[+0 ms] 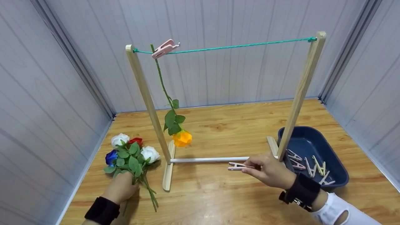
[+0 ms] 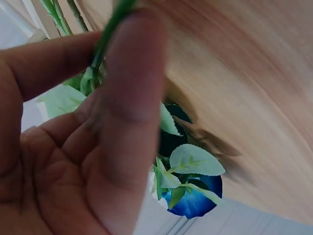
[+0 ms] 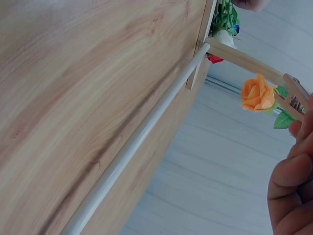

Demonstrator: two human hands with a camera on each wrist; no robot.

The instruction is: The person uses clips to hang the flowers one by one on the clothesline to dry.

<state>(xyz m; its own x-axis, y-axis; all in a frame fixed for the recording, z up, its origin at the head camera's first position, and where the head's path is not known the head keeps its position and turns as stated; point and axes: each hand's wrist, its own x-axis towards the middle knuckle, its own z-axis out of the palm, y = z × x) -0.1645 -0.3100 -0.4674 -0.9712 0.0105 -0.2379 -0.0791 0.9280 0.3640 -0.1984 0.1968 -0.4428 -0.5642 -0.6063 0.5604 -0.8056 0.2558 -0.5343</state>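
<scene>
My left hand [image 1: 123,187] is at the stems of a bunch of artificial roses lying on the left of the table. In the left wrist view its thumb and index finger pinch a green stem [image 2: 113,24]; which bloom it belongs to, I cannot tell. The bunch has a blue rose [image 1: 111,157], a red rose [image 1: 136,141] and two white roses [image 1: 150,154]. Near the middle, my right hand [image 1: 270,172] holds a pale pink clothespin [image 1: 236,166] between thumb and fingers, its tip pointing left.
A green cord [image 1: 231,47] spans two wooden posts [image 1: 301,90]. From its left end an orange rose [image 1: 182,138] hangs upside down by a pink clothespin [image 1: 164,49]. A white rod [image 1: 209,159] joins the posts low down. At right, a dark blue basin [image 1: 339,162] holds several clothespins.
</scene>
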